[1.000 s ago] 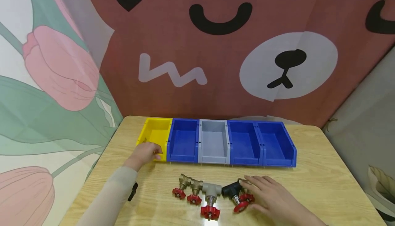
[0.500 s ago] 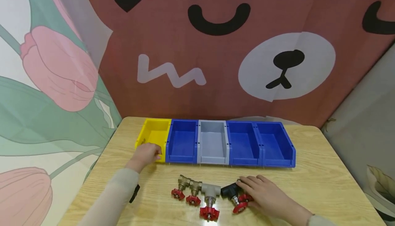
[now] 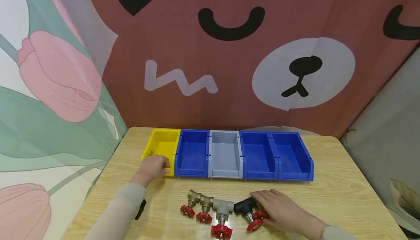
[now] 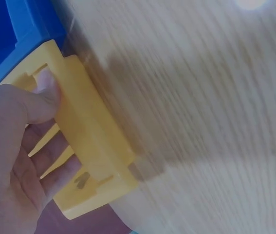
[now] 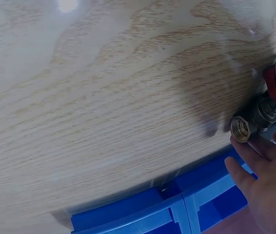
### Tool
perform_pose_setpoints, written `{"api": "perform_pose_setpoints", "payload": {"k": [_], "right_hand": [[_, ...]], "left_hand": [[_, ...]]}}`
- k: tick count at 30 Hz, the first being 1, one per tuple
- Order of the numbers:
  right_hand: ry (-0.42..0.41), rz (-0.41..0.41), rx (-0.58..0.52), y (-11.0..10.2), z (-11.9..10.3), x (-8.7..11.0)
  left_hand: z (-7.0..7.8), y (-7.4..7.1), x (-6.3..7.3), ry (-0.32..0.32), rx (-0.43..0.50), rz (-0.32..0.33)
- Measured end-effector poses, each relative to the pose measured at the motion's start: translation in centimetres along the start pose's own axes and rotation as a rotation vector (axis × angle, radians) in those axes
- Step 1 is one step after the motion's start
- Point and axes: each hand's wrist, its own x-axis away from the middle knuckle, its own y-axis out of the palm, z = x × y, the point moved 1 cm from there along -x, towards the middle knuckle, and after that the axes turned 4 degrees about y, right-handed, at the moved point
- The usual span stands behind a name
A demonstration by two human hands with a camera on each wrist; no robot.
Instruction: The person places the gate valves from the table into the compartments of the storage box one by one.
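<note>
My left hand holds the front wall of the yellow bin, the leftmost in a row. In the left wrist view its thumb lies over the bin's lip and the other fingers reach inside. My right hand holds the rightmost brass valve, with the thumb on its red handwheel and fingers against the brass body. Directly left of that hand lies a black valve with a red handwheel. Further left are a grey tee-shaped valve and two brass valves, all red-wheeled.
Right of the yellow bin stand a blue bin, a grey bin and two more blue bins, joined side by side. They stand on a wooden table before a printed curtain.
My right hand has come down and left onto the rightmost brass valve, and its fingers have closed on it. My left hand stays at the yellow bin. The head view has shifted slightly.
</note>
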Motion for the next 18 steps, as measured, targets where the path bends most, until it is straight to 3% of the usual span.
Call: {"api": "perform_pose_setpoints", "payload": {"k": [5,10,18], "right_hand": [[0.014,0.009,-0.049,0.03,-0.16,-0.38],[0.072,-0.041,-0.137,-0.32,-0.09,-0.59],[0.088,-0.049,-0.143,-0.71,0.47,-0.46]], "left_hand": [[0.0,-0.39,0.0,-0.003,-0.006,-0.007],[0.06,-0.35,0.23,-0.028,-0.005,-0.028],[0.26,-0.48,0.22,-0.031,-0.003,-0.03]]}}
